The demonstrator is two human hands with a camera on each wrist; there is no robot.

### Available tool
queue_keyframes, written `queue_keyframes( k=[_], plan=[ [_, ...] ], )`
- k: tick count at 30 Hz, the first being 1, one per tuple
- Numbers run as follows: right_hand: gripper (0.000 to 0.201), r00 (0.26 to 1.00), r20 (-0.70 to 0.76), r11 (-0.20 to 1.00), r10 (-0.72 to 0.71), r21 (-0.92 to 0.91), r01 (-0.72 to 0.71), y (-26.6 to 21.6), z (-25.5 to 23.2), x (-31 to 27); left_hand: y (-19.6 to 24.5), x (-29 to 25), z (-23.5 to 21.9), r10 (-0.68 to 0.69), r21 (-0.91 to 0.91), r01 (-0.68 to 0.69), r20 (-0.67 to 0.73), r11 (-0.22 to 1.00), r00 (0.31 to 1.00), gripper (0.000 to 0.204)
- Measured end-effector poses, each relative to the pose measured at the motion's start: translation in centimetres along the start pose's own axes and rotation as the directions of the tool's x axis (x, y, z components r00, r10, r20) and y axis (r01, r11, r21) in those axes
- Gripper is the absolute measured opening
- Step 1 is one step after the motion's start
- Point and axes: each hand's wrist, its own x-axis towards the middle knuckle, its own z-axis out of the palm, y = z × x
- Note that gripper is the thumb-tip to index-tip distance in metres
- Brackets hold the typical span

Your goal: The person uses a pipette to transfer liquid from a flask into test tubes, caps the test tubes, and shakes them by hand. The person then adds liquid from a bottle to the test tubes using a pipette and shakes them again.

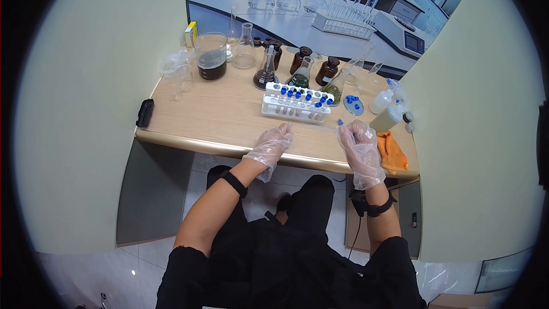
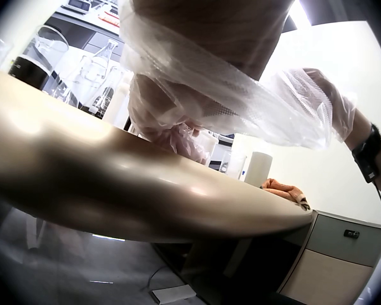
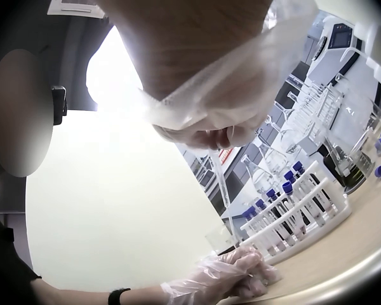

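The white rack of blue-capped tubes stands on the surface, just beyond the left hand and near the right hand; both curl, but I cannot tell whether they pinch anything. Probably light and stiff, its tubes slippery, fragile; grip the ends

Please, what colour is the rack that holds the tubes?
The rack is white, best seen in the head view.
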Motion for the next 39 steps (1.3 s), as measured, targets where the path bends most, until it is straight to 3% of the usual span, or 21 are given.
queue_keyframes(
  k=[7, 9, 21, 25, 30, 39],
  plan=[
    [0.02, 0.998, -0.009, 0.998, 0.06, -0.001, -0.06, -1.2, 0.0, -0.1, 0.9, -0.4, -0.4, -0.026, 0.012, 0.026, 0.022, 1.0, 0.999, 0.011],
    [0.02, 0.989, 0.018, 0.988, 0.147, 0.052, -0.148, -1.6, -0.1, -0.2, 0.6, -0.4, -0.3, -0.004, 0.021, 0.004, 0.014, 1.0, 1.0, 0.012],
    [0.013, 0.999, -0.011, 0.999, 0.032, 0.02, -0.032, -1.7, -0.1, -0.4, -0.6, 0.0, 0.2, 0.015, -0.06, -0.015, -0.009, 0.998, 1.0, 0.016],
    [0.013, 1.0, 0.01, 1.0, 0.027, 0.01, -0.027, -0.9, 0.0, -0.7, -0.3, -0.1, 0.0, 0.018, -0.047, -0.018, -0.001, 0.999, 1.0, 0.015],
    [0.015, 0.992, 0.006, 0.992, 0.125, 0.002, -0.125, -1.5, -0.1, -0.7, 0.1, -0.3, 0.0, 0.012, -0.029, -0.012, 0.003, 0.999, 1.0, 0.014],
    [0.016, 0.995, -0.044, 0.995, 0.087, -0.049, -0.089, -1.0, 0.3, -0.7, 0.2, -0.4, -0.2, -0.008, -0.018, 0.008, 0.013, 1.0, 1.0, 0.015]
  ],
)
